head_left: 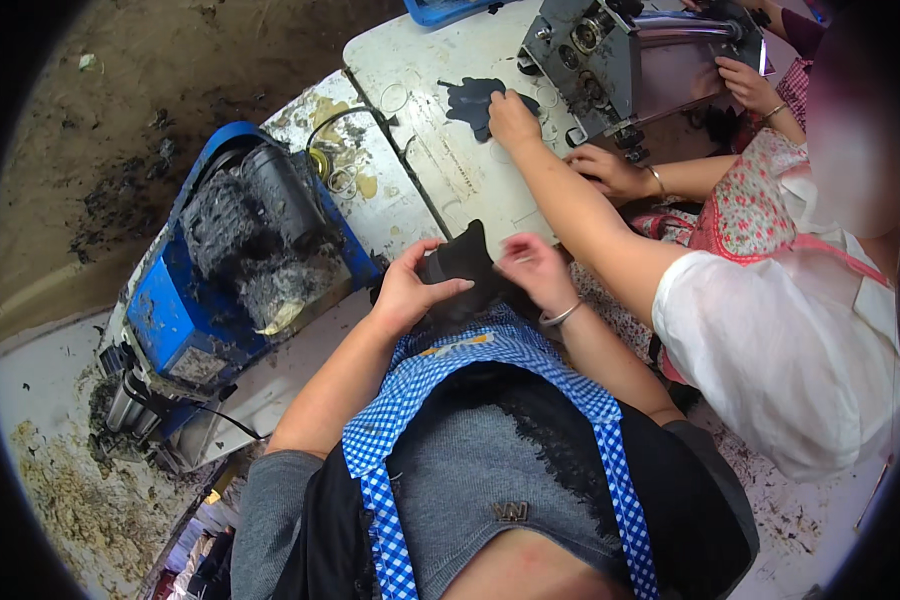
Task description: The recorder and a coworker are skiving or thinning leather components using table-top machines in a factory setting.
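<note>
In front of my blue checked apron [470, 345] is a piece of black fabric [467, 262], with a tip pointing up and away from me. My left hand [410, 287] grips its left side, thumb on top and fingers behind. At the fabric's right edge, my right hand [543, 275] has its fingers curled in and slightly blurred. They look pinched together, but what is between them is too small to tell. The lower part of the fabric merges with dark cloth at my lap.
Left stands a blue machine [175, 310] heaped with grey lint [255, 215]. A white table [430, 60] lies ahead. At right, a co-worker's hand [515, 118] touches dark flat pieces [473, 103]. Beyond sits a grey roller machine [635, 65], with another person's hand [750, 85] beside it.
</note>
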Available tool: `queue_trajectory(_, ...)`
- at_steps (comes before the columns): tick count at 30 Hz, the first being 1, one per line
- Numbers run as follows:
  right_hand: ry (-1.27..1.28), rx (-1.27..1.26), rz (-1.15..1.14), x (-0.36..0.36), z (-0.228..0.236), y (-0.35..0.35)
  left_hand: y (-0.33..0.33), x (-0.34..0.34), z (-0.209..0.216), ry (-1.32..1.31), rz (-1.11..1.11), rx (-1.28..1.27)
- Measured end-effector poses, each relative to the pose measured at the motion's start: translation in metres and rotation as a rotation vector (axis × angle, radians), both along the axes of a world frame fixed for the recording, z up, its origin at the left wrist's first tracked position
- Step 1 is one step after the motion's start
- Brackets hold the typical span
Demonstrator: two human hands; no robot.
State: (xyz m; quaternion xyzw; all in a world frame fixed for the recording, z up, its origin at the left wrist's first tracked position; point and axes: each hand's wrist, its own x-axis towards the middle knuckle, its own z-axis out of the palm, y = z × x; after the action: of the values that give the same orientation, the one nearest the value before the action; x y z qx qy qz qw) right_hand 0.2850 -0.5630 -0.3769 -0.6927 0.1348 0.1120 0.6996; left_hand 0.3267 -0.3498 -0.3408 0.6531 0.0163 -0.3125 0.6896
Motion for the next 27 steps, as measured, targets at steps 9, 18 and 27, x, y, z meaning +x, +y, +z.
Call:
queue_trajectory(9,0.076,0.340,-0.138,0.002,0.057,0.048,0.002,-0.019,0.020,0.642,0.344,-0.697)
queue_trajectory(18,-0.029,-0.242,0.086,-0.003,0.036,0.046,0.007,-0.027,0.031,0.422,0.339,-0.525)
queue_trajectory(27,0.263,0.421,-0.177,0.003,0.054,0.044,0.011,-0.018,0.026,0.387,0.366,-0.429)
